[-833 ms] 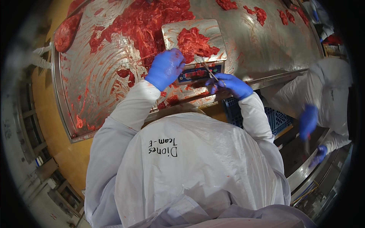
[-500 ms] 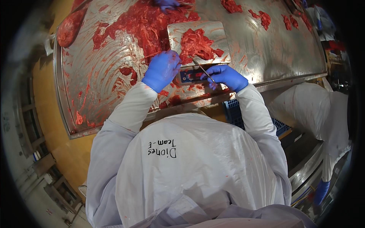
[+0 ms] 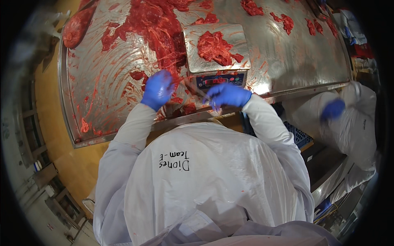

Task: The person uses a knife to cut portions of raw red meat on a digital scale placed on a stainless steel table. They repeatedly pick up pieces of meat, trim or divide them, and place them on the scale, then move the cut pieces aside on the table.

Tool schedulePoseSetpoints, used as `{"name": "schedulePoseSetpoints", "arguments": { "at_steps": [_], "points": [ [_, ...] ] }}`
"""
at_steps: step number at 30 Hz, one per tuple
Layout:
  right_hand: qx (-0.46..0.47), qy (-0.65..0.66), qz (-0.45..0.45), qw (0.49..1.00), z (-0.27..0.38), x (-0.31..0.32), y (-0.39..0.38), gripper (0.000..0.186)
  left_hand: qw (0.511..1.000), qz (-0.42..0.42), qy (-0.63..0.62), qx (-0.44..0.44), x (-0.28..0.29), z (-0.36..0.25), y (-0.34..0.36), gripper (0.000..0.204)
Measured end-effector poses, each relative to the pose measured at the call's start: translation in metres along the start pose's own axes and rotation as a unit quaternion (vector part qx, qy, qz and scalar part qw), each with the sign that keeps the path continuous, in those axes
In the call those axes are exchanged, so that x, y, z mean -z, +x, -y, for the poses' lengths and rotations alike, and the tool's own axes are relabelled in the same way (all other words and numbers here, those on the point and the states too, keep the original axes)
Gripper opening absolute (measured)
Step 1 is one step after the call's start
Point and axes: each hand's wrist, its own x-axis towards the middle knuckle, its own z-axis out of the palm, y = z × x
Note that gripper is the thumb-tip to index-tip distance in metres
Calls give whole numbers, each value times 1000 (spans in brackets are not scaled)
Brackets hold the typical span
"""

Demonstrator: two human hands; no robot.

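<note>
My left hand (image 3: pixel 158 90), in a blue glove, hovers over the steel table left of the scale, its fingers curled beside red meat; what lies in them is hidden. My right hand (image 3: pixel 230 95), gloved in blue too, is closed round a knife just in front of the scale's display. The knife's blade (image 3: pixel 198 92) is smeared by motion and points left toward my other hand. On the metal plate of the digital scale (image 3: pixel 191 49) rests a lump of raw red meat (image 3: pixel 214 47). A large spread of raw meat (image 3: pixel 154 26) lies to the left and beyond.
The steel table (image 3: pixel 295 61) has a raised rim and bloody smears. Small meat pieces (image 3: pixel 284 21) lie at the far right, a big rounded cut (image 3: pixel 78 28) at the far left. A co-worker's blue-gloved hand (image 3: pixel 333 110) shows at right, above a blue crate (image 3: pixel 299 137).
Both my hands have drawn back toward me and left, off the scale's edge, the knife moving with the right. A co-worker's hand at the right has risen; one at the top has gone.
</note>
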Motion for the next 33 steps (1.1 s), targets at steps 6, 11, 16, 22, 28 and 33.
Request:
{"name": "schedulePoseSetpoints", "arguments": {
  "at_steps": [6,11,16,22,28,33],
  "points": [
    [78,91,-89,989,-54,-2,-64,34,967,12,-23,254,4,94,-72,18],
    [89,-62,-301,947,-55,96,-107,23,973,-174,-14,148,15,62,47,57],
    [180,-94,-176,963,31,90,-49,21,994,-48,-98,18,-6,-71,159,70],
    [258,59,-308,914,20,56,-8,25,831,6,-549,92,7,-66,138,63],
    [331,-374,-212,840,45,-36,29,73,815,-73,-533,215,-8,-8,79,57],
    [215,-314,-428,820,54,62,34,76,887,-61,-382,251,-1,18,17,76]
  ]
}}
